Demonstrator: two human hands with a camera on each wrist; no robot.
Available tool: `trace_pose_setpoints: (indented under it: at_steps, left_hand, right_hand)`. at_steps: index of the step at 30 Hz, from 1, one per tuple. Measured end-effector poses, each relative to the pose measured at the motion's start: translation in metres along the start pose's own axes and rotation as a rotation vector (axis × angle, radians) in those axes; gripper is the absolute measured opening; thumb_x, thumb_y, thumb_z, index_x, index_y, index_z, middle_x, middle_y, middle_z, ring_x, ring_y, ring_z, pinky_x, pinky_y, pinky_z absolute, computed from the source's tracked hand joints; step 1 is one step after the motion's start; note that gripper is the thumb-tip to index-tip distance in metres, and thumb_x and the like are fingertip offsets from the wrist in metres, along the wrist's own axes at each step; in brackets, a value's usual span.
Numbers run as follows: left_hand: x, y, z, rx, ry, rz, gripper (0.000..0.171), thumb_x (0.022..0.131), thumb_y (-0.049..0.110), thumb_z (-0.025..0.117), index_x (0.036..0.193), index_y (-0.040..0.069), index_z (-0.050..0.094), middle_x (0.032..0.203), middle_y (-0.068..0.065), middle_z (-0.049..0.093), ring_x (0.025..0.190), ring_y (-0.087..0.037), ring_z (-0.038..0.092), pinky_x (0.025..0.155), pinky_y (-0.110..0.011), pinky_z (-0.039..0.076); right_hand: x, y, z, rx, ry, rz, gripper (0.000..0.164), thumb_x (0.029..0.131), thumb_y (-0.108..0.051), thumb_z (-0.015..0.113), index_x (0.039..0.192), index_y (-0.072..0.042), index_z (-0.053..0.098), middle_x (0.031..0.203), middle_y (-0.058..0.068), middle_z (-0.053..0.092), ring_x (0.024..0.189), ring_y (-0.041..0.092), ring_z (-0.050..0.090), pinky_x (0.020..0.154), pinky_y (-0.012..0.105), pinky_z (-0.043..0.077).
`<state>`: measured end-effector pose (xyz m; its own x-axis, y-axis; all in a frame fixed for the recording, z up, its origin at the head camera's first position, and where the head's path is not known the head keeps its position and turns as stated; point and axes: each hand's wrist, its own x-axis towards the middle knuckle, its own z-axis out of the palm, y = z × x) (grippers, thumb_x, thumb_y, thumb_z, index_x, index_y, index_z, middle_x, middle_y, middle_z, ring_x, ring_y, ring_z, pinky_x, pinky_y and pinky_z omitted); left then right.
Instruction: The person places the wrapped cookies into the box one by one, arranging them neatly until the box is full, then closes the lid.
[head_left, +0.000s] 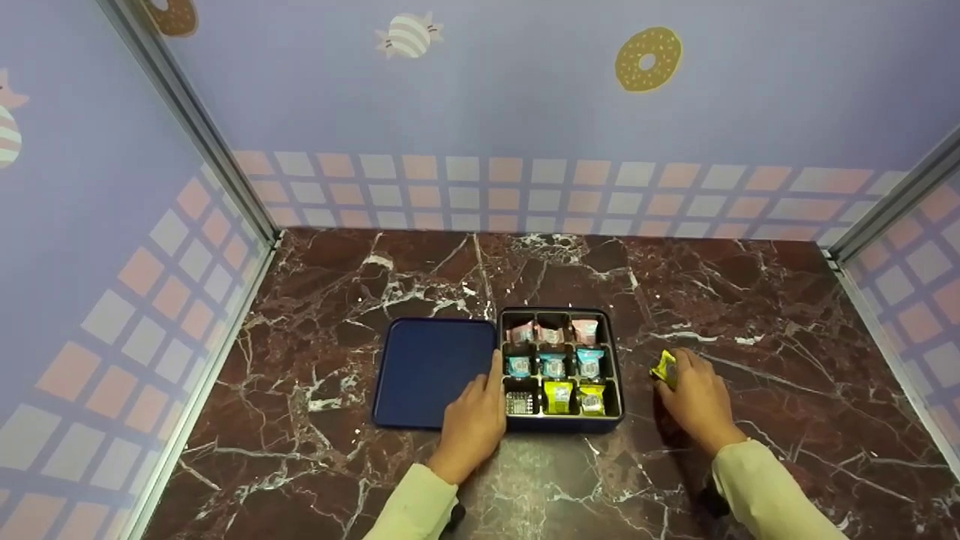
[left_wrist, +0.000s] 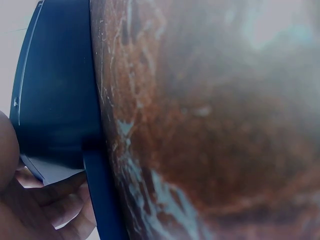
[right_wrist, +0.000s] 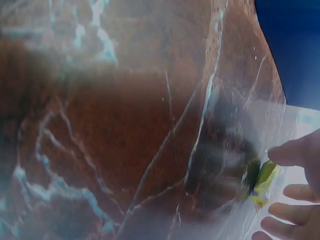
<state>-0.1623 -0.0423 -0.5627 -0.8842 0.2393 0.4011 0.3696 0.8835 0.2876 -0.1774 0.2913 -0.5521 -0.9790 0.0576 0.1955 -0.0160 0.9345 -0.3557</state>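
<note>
A dark blue box (head_left: pixel 562 424) with several compartments sits in front of me in the head view. Pink wrapped candies (head_left: pixel 585 331) fill its far row, blue ones (head_left: pixel 553 365) the middle row. In the near row, yellow wrapped candies (head_left: pixel 557 397) occupy the middle and right compartments; the left one shows a silvery, patterned surface. My left hand (head_left: pixel 474 420) holds the box by its near left corner, index finger along the left side. Right of the box, my right hand (head_left: pixel 697 397) pinches a yellow wrapped candy (head_left: pixel 664 367), partly covered by the fingers.
The blue lid (head_left: pixel 435 367) lies flat against the left side of the box, partly under my left hand. A brown marbled tabletop (head_left: pixel 337 480) carries everything. Patterned panels (head_left: pixel 525 112) close it in at the back, left and right.
</note>
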Motion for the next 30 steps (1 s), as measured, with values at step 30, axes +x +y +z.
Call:
trace_pose_setpoints:
  at_steps: [30]
  left_hand:
    - [0.0005, 0.0004, 0.0006, 0.012, 0.013, 0.000, 0.053, 0.098, 0.019, 0.053, 0.147, 0.006, 0.039, 0.079, -0.006, 0.060, 0.063, -0.019, 0.056, 0.045, -0.033, 0.044]
  right_hand:
    - [0.0040, -0.0018, 0.0015, 0.109, 0.120, -0.069, 0.043, 0.072, -0.003, 0.080, 0.110, 0.005, 0.061, 0.102, 0.028, 0.063, 0.096, 0.048, 0.059, 0.081, 0.058, 0.047]
